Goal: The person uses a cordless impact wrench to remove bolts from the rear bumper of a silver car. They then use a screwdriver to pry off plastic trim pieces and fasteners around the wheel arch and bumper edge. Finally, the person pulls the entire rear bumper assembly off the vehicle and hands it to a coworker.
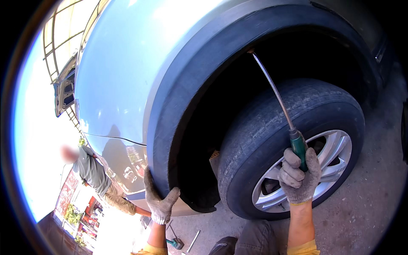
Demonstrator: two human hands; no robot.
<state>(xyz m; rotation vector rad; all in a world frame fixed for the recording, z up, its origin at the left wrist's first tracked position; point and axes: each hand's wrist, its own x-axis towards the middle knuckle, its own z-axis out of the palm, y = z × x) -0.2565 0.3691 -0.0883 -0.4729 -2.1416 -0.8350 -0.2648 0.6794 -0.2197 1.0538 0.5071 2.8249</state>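
Head view: right hand (300, 175) clamps screwdriver (298, 146), left hand (160, 203) touches wheel-arch trim (163, 140), thumb and fingers apart; steady pressure!

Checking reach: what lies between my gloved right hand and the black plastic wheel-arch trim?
In the head view, a green-handled metal screwdriver, crossing in front of the black rubber tyre.

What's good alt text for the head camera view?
A gloved right hand holds a long green-handled tool, its tip at the dark wheel-arch trim of a silver car, above the wheel. The gloved left hand rests open against the trim's lower part; another person is near the car.
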